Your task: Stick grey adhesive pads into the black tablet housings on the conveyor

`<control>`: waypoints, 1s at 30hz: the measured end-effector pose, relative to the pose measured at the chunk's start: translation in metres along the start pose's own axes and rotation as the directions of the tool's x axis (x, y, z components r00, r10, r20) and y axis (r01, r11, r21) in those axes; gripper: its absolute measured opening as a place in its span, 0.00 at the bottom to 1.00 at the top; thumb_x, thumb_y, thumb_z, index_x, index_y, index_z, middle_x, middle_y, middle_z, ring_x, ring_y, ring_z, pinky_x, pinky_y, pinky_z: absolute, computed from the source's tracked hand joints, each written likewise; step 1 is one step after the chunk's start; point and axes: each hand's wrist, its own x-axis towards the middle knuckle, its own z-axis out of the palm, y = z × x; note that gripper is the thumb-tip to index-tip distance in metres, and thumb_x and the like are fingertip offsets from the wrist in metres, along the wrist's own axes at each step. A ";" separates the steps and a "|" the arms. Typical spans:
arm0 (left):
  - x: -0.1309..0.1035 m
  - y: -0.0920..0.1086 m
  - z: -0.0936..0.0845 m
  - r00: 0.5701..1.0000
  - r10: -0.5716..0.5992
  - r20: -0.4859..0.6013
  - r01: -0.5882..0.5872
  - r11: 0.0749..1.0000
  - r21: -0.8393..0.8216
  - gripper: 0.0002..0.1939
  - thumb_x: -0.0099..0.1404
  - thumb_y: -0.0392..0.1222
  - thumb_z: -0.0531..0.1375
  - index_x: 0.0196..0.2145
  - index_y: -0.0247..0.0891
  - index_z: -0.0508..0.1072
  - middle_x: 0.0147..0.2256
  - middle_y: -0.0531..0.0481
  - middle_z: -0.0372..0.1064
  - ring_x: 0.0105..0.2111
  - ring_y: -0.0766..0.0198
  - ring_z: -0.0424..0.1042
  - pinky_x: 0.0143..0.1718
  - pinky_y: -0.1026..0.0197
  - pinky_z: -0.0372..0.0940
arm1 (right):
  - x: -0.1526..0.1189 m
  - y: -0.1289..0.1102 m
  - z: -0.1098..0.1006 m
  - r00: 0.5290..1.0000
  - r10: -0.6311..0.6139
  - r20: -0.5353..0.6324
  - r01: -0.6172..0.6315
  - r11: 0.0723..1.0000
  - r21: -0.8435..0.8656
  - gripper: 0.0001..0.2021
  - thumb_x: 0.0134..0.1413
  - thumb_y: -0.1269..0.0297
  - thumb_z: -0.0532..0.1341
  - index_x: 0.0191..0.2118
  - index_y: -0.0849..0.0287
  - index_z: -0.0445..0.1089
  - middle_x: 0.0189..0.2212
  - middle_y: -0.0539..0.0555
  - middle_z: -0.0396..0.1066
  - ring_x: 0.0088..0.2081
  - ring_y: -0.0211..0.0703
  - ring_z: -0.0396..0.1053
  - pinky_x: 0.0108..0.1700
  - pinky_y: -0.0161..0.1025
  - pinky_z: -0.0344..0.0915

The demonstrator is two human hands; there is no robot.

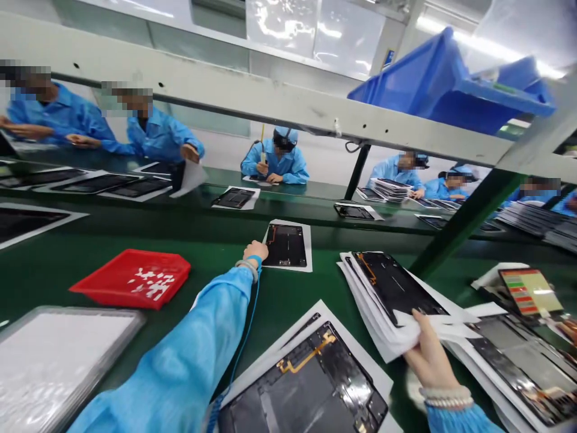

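Note:
My left hand (256, 251) reaches far forward, its fingers closed at the left edge of a black tablet housing (288, 245) lying on white paper. A blue cord runs back from a band on that wrist. On the right, my right hand (428, 352) grips the near corner of a stack of white paper sheets (383, 340), thumb on top. A black tablet housing (392, 279) with an orange flex cable lies on that stack. Nearest to me, between my arms, another tablet housing (297, 391) with an orange flex cable rests on white paper.
A red tray (135, 273) holds small white pieces. In front of it is a clear-edged case (58, 367). More housings (527, 361) are stacked at right, near a lit screen (532, 291). A green post (464, 222) and overhead shelf (270, 96) cross the view. Co-workers in blue sit opposite.

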 end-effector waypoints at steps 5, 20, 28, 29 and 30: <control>0.008 -0.008 0.002 0.996 0.060 0.063 -0.065 0.995 0.078 0.18 0.67 0.45 0.59 0.50 0.34 0.66 0.49 0.42 0.65 0.45 0.57 0.69 0.45 0.51 0.67 | -0.001 0.013 0.016 0.996 0.034 -0.088 -0.025 0.995 0.096 0.16 0.51 0.61 0.61 0.47 0.53 0.69 0.42 0.52 0.76 0.48 0.45 0.72 0.47 0.39 0.71; -0.053 0.025 -0.079 0.913 0.403 -0.061 -0.381 0.897 0.225 0.18 0.67 0.45 0.58 0.52 0.34 0.65 0.49 0.42 0.65 0.44 0.57 0.70 0.45 0.50 0.67 | -0.093 -0.035 0.027 0.922 0.304 0.238 -0.103 0.788 -0.607 0.25 0.36 0.46 0.71 0.35 0.65 0.75 0.28 0.60 0.76 0.28 0.43 0.73 0.27 0.32 0.68; -0.209 0.022 -0.188 0.555 0.816 -0.163 -0.715 0.568 0.408 0.19 0.70 0.33 0.46 0.57 0.39 0.55 0.42 0.44 0.67 0.45 0.49 0.71 0.47 0.47 0.63 | -0.078 0.036 0.123 0.792 0.330 0.515 -0.185 0.932 -0.313 0.20 0.51 0.49 0.63 0.42 0.60 0.68 0.44 0.59 0.73 0.46 0.46 0.72 0.49 0.42 0.67; -0.229 0.018 -0.199 0.487 0.854 -0.182 -0.747 0.516 0.419 0.18 0.69 0.34 0.46 0.56 0.38 0.56 0.39 0.47 0.68 0.43 0.50 0.72 0.46 0.49 0.64 | -0.078 0.041 0.130 0.787 0.316 0.531 -0.182 0.940 -0.289 0.20 0.52 0.46 0.60 0.41 0.58 0.68 0.45 0.59 0.73 0.47 0.46 0.71 0.51 0.44 0.66; -0.246 0.014 -0.208 0.452 0.870 -0.198 -0.770 0.493 0.405 0.17 0.69 0.34 0.47 0.55 0.39 0.58 0.35 0.51 0.67 0.41 0.53 0.73 0.44 0.52 0.65 | -0.080 0.045 0.136 0.774 0.303 0.556 -0.172 0.946 -0.276 0.21 0.53 0.43 0.56 0.41 0.56 0.68 0.45 0.57 0.73 0.49 0.47 0.69 0.53 0.45 0.65</control>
